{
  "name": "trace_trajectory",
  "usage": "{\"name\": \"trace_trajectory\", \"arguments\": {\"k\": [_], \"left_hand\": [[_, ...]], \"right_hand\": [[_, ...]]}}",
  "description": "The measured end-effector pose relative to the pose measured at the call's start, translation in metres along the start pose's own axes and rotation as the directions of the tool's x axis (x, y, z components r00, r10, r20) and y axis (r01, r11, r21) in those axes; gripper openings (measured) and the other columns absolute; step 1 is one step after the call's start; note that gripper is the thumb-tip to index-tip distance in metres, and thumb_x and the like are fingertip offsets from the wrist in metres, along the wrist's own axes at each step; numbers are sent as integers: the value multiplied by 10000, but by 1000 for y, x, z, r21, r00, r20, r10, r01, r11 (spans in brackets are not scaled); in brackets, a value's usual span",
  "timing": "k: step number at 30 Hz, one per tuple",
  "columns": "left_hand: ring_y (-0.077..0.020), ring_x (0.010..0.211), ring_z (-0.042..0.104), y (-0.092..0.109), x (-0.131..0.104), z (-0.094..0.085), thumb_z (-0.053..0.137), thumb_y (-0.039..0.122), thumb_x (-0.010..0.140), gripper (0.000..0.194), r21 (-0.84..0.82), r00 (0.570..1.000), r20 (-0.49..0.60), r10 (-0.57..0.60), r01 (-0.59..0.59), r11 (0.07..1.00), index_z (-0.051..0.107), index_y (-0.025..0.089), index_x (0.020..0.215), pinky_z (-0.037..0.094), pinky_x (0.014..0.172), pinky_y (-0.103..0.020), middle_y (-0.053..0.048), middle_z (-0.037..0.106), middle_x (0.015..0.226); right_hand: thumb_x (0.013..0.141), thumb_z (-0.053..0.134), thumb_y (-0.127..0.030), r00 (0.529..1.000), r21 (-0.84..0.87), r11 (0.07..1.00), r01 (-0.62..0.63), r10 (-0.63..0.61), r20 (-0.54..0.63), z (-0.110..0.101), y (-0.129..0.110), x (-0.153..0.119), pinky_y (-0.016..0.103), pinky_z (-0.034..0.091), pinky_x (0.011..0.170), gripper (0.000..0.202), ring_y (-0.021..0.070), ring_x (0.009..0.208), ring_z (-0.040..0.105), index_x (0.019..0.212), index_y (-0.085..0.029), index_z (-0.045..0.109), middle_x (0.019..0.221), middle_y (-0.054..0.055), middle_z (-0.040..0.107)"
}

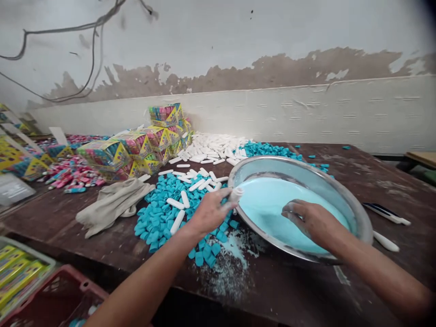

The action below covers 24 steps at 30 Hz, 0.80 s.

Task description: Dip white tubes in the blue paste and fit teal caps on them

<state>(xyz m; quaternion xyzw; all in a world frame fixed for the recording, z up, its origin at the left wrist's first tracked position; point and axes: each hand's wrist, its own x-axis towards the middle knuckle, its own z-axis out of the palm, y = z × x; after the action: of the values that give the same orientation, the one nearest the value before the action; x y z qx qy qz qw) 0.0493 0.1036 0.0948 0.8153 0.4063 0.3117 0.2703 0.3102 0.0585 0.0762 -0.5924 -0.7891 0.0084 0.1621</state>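
Note:
A wide metal basin (366, 222) on the dark table holds pale blue powder (272, 204). My left hand (213, 209) grips a small white bottle (236, 194) at the basin's left rim. Over the powder, my right hand (303, 218) has its fingers curled together with powder on the tips; what they hold, if anything, is hidden. Blue caps (160, 213) lie heaped left of the basin, with several white tubes (177, 221) on top. Spilled powder (231, 268) covers the table in front of the basin.
Behind are a white tube pile (218, 145) and more blue caps (269, 149). Stacked colourful boxes (136, 145), pink pieces (75, 170) and a cloth (114, 204) lie left. A brush (386, 212) and a white tool (386, 241) are right. A red crate (44, 297) stands lower left.

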Motion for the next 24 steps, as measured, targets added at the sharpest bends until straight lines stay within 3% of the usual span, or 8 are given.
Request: {"name": "trace_trajectory", "arguments": {"k": [2, 4, 6, 9, 12, 15, 20, 24], "left_hand": [[-160, 765, 546, -15, -34, -17, 493, 264, 801, 158, -136, 995, -41, -92, 86, 987, 596, 157, 857, 393, 683, -230, -13, 616, 816], [-153, 752, 543, -34, -67, -20, 485, 291, 810, 171, -279, 979, -30, -203, 187, 942, 576, 151, 846, 404, 675, -229, -16, 607, 803], [-141, 710, 530, -53, -95, -14, 480, 320, 816, 192, -410, 955, 1, -295, 270, 871, 554, 143, 835, 408, 632, -221, -23, 593, 786], [-131, 667, 503, -71, -124, 3, 478, 336, 817, 206, -522, 926, 30, -376, 335, 784, 539, 139, 833, 398, 575, -218, -30, 573, 778], [-140, 686, 501, -78, -137, 13, 481, 324, 815, 187, -562, 919, 36, -394, 344, 752, 535, 146, 833, 404, 583, -230, -29, 566, 785], [-149, 717, 505, -78, -141, 12, 480, 328, 816, 184, -578, 916, 9, -400, 331, 746, 532, 153, 835, 409, 608, -236, -28, 563, 791], [-142, 698, 498, -79, -142, 10, 468, 335, 826, 189, -580, 922, -48, -384, 288, 762, 528, 156, 815, 405, 618, -234, -24, 558, 779], [-148, 717, 504, -81, -145, 10, 462, 345, 834, 197, -583, 927, -56, -370, 271, 766, 527, 159, 821, 406, 624, -232, -26, 552, 772]], "right_hand": [[869, 341, -264, 990, 105, 993, 57, -43, -133, 5, -27, -6, 300, 444, 680, 286, 195, 746, 594, 865, -187, 616, 880, 90, 625], [875, 336, -253, 983, 198, 972, 129, -99, -155, 15, -58, -12, 282, 447, 702, 269, 188, 803, 585, 935, -203, 593, 920, 87, 622], [875, 328, -222, 992, 250, 960, 128, -126, -26, 31, -87, -13, 272, 448, 676, 277, 184, 778, 584, 945, -227, 596, 892, 74, 631], [849, 344, -137, 982, 179, 982, 65, -95, 165, 61, -118, -5, 279, 436, 693, 292, 197, 787, 583, 936, -196, 617, 875, 87, 627], [792, 362, -33, 963, 12, 1000, 27, -29, 269, 85, -132, 9, 289, 416, 727, 324, 212, 832, 579, 971, -143, 608, 953, 119, 601], [765, 359, 11, 962, -81, 997, 11, 12, 272, 98, -134, 25, 272, 397, 702, 329, 196, 801, 569, 922, -138, 607, 947, 116, 580], [824, 361, -60, 986, 8, 1000, 7, -8, 167, 108, -127, 50, 261, 367, 651, 264, 177, 736, 529, 809, -129, 616, 849, 94, 559], [812, 445, -113, 974, 94, 996, -4, -17, 225, 107, -128, 52, 247, 374, 653, 173, 165, 729, 538, 779, -136, 613, 807, 66, 561]]}}
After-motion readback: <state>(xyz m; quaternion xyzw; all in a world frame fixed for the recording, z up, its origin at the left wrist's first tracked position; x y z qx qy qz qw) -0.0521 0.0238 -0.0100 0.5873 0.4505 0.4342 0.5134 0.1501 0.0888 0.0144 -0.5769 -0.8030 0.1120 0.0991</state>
